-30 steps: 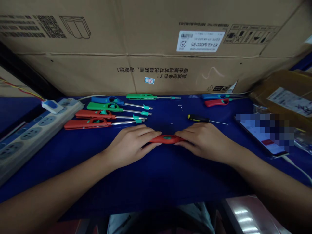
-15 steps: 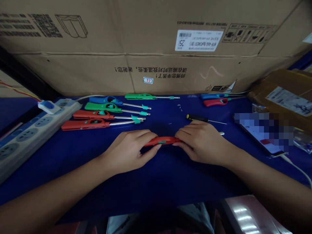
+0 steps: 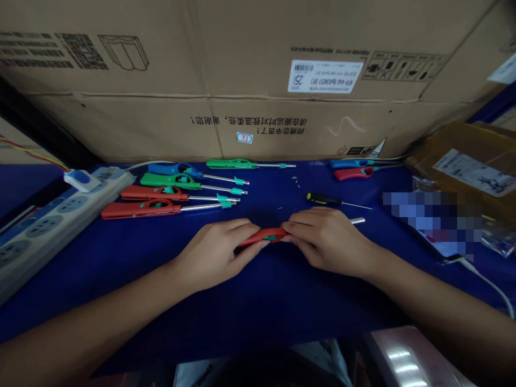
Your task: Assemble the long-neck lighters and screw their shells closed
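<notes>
Between my two hands is a red long-necked lighter, its handle on edge with a green trigger part showing. My left hand is closed around the left end of the handle. At its other end, my right hand pinches the lighter with fingers and thumb; a metal tube sticks out beyond this hand. A screwdriver with a black and yellow handle lies just behind my right hand. Red lighters, a green lighter and a blue lighter lie in a row to the left.
A power strip runs along the left. Behind stands a large cardboard box, with another green lighter before it. At right are a blue lighter handle, a red one, a cabled phone and a brown package.
My hands have shifted slightly left and closer together on the red lighter, which is turned a little. More of the metal tube shows past my right hand. The camera view has tilted slightly upward.
</notes>
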Available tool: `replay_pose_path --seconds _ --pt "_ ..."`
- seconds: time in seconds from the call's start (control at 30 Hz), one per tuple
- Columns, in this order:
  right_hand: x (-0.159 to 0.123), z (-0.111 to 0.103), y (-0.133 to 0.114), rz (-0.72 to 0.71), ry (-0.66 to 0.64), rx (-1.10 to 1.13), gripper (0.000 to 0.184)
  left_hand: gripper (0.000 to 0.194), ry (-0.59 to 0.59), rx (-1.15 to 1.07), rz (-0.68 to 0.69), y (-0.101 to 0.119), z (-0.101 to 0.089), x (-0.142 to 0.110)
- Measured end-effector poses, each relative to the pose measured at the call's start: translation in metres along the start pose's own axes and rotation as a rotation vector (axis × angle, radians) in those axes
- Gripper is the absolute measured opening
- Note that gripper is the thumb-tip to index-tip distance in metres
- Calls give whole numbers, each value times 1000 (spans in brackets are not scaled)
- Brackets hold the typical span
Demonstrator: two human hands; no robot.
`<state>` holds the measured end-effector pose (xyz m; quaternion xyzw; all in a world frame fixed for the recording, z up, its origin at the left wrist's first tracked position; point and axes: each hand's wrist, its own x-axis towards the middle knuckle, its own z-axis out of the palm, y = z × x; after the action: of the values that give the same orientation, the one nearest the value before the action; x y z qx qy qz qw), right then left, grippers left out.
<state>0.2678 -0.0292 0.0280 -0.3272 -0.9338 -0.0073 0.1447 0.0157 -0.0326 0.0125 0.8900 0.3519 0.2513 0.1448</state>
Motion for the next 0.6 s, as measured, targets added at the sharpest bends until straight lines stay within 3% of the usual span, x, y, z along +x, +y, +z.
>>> replay_pose_path --seconds 0.17,0.27,0.33,0.47,0.6 --pt "0 -7 17 218 -104 -30 22 17 177 -244 -103 -10 5 4" --pt "1 -10 26 292 -132 -14 20 24 204 -422 -287 -14 5 7" --pt "1 -11 26 294 -147 32 19 25 206 -490 -326 -14 3 7" --pt "0 -14 19 184 -145 205 18 14 237 -376 -140 -9 1 4" --pt "-2 -18 13 34 -140 310 26 22 236 -239 59 -4 4 0"
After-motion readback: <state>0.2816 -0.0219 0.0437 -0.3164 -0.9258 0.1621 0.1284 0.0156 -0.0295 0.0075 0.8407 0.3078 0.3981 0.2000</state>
